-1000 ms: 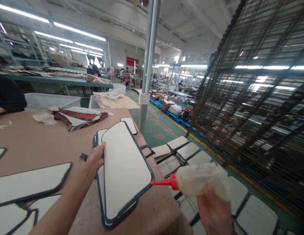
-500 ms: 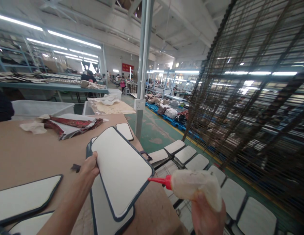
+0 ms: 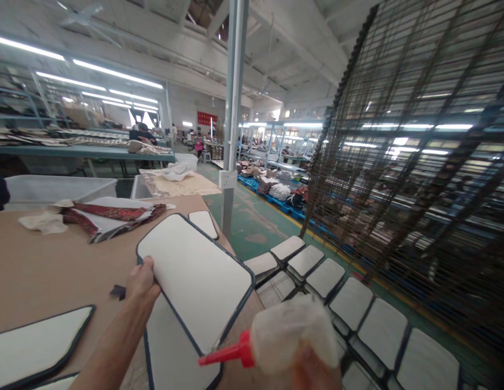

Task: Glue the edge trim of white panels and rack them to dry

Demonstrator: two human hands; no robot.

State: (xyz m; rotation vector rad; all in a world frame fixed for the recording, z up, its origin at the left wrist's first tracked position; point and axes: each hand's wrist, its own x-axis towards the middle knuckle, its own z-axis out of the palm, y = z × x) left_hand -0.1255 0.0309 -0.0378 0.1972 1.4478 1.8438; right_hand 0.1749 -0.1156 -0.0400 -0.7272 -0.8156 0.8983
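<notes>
My left hand [image 3: 143, 281] grips the left edge of a white panel [image 3: 195, 271] with dark edging and rounded corners, holding it tilted above the table. Under it, another white panel [image 3: 170, 341] lies partly covered. In my right hand [image 3: 314, 368] is a translucent glue bottle [image 3: 294, 330] with a red nozzle, lying nearly level and pointing left. The red tip is by the held panel's lower corner; whether it touches the edge I cannot tell. Most of the fingers round the bottle are out of frame.
On the brown table [image 3: 73, 271] lie more edged panels [image 3: 36, 341] at left and folded red-patterned fabric [image 3: 113, 214] farther back. Rows of white panels [image 3: 355, 303] fill a low rack at right. A post [image 3: 231, 119] rises beyond the table; a wire mesh rack [image 3: 410, 151] leans at right.
The glue bottle has moved left and down, its tip passing from the held panel's right corner to its lower corner. The held panel has turned slightly, and the view has shifted a little.
</notes>
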